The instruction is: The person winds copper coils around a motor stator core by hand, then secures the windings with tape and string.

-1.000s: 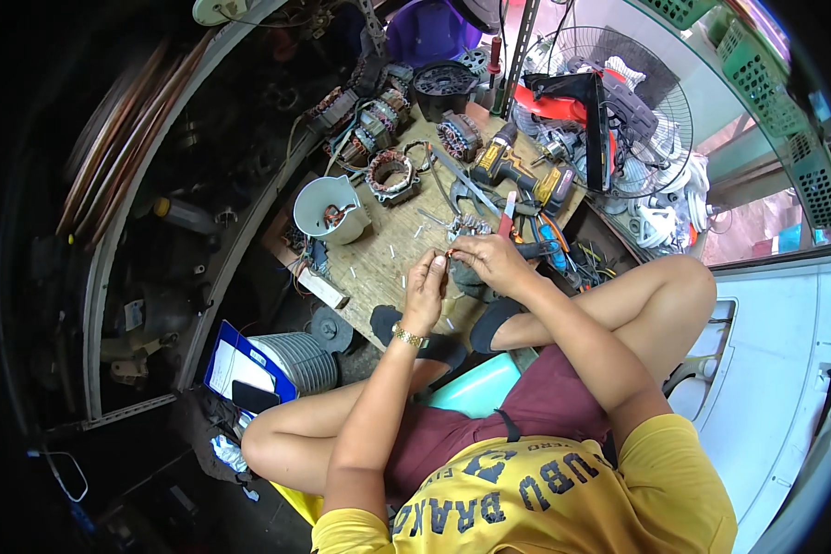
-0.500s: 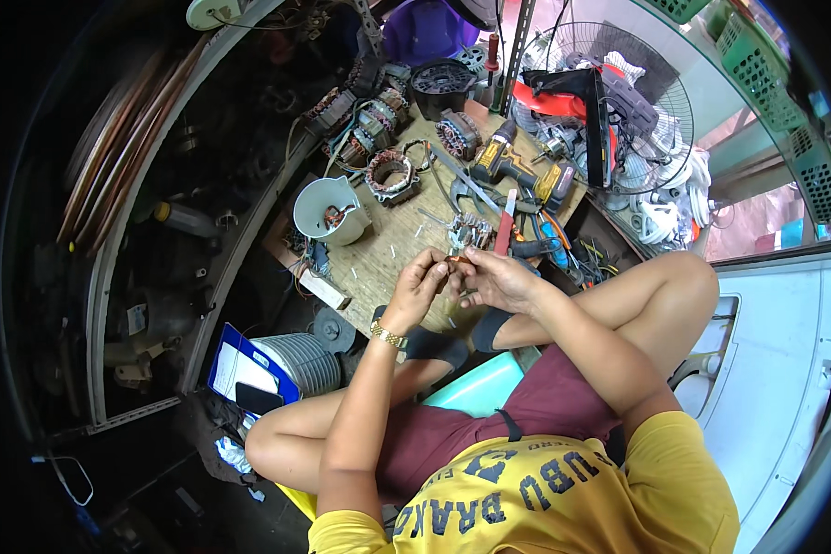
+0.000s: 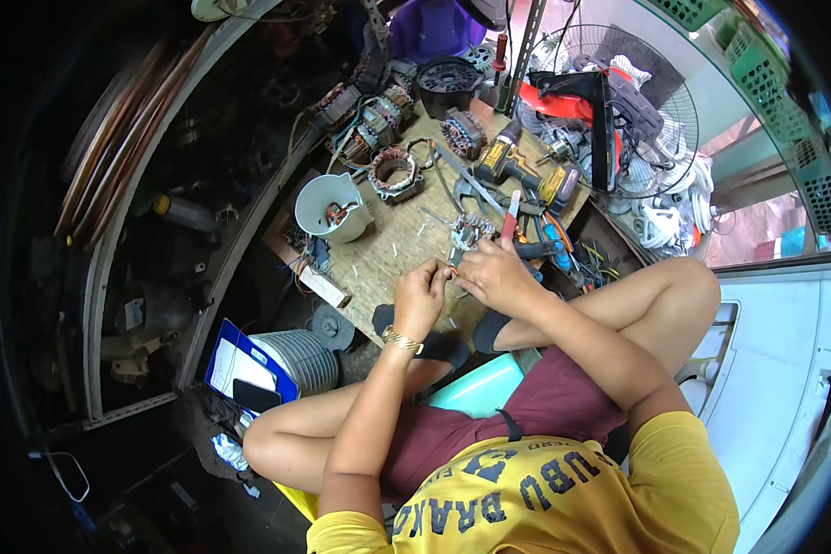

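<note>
My left hand (image 3: 423, 294) and my right hand (image 3: 492, 275) meet over the near part of a plywood work board (image 3: 374, 277), both closed at the fingertips on a small copper-coloured piece (image 3: 452, 273), mostly hidden by my fingers. Just beyond them lies a metal motor part (image 3: 471, 231), beside a red-handled tool (image 3: 510, 220) and other hand tools. Farther back are a yellow-black cordless drill (image 3: 517, 171), a round wound stator (image 3: 392, 175) and a white jug (image 3: 332, 208) with copper windings inside.
Several more stators (image 3: 374, 125) crowd the back of the board. A wire fan guard (image 3: 674, 102) piled with parts stands right. Dark shelving with copper coils (image 3: 120, 138) fills the left. A blue folder with a phone (image 3: 254, 392) and a white appliance (image 3: 776, 388) flank my crossed legs.
My fingers have shifted on the small piece: my right hand's fingers spread half a second ago and are now curled in. My left hand has turned slightly, staying near the same spot.
</note>
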Motion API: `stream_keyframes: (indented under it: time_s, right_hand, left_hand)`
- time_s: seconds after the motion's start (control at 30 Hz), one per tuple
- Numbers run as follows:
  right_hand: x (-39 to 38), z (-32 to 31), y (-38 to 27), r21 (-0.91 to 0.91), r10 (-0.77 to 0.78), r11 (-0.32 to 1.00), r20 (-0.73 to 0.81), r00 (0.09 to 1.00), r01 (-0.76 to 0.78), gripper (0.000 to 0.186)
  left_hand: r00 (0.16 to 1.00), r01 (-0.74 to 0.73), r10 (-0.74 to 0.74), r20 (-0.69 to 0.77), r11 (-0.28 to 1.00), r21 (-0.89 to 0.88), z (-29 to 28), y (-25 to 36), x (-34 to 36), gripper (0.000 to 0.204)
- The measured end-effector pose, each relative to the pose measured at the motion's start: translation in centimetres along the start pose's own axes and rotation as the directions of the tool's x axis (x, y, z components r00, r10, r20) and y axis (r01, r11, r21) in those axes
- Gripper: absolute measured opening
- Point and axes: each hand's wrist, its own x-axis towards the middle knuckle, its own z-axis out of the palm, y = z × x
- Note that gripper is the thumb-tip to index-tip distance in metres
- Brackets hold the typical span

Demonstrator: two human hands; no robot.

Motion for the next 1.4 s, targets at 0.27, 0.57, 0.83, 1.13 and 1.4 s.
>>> stream_keyframes:
  time_s: [0.27,0.57,0.83,1.13,1.4]
  right_hand:
    - [0.2,-0.3,0.6,-0.182,-0.078,0.979,0.079,0.994,0.091,0.018]
    - [0.0,0.2,0.8,-0.087,-0.101,0.990,0.098,0.990,0.109,0.019]
    - [1.2,2.5,2.9,0.793,0.578,0.040,0.478,0.661,-0.608,0.028]
    - [0.9,3.7,2.9,0.644,0.547,-0.612,0.764,0.343,-0.458,0.027]
    - [-1.4,5.0,5.0,0.726,0.784,0.373,0.087,0.615,-0.578,0.042]
  left_hand:
    - [0.969,-0.179,0.182,0.166,0.983,-0.032,-2.9,0.5,1.7,0.021]
    - [0.988,0.015,-0.005,0.152,0.998,-0.066,-0.1,-2.2,3.6,0.030]
    - [0.999,0.027,-0.020,-0.042,0.984,0.176,1.8,-9.1,4.6,0.016]
    - [0.969,-0.176,0.153,-0.195,0.978,-0.110,3.6,0.9,2.5,0.021]
    - [0.962,-0.240,0.252,-0.104,0.963,0.120,3.4,2.5,2.7,0.020]
